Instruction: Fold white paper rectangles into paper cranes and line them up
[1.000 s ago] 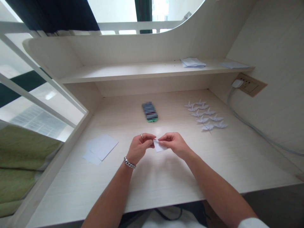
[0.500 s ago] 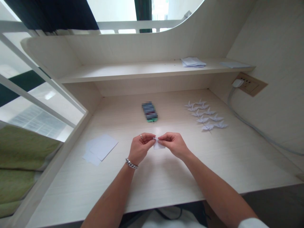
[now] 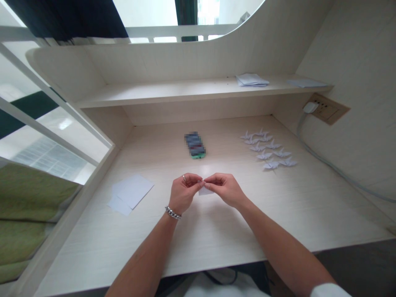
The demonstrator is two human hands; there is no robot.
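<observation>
Between my two hands is a small folded piece of white paper (image 3: pixel 205 191), held above the desk. My left hand (image 3: pixel 183 190), with a ring and a chain bracelet, pinches its upper left edge between thumb and fingertips. From the other side, my right hand (image 3: pixel 227 188) pinches the paper's top edge, the fingertips of both hands almost touching. The fingers hide the upper part of the paper; its lower part hangs below them. Several folded paper cranes (image 3: pixel 265 156) stand in rows to the right. Flat sheets of white paper (image 3: pixel 136 190) lie on the left.
A phone-like object (image 3: pixel 195 145), blurred out with a green lower edge, lies beyond my hands. On the shelf (image 3: pixel 167 93) rests a stack of paper (image 3: pixel 252 80). A cable (image 3: pixel 337 166) runs down from a wall socket (image 3: pixel 329 109) along the right side.
The fingertips of my hands have come closer together on the paper's top edge, and less of the paper shows. The cranes and loose sheets stay put.
</observation>
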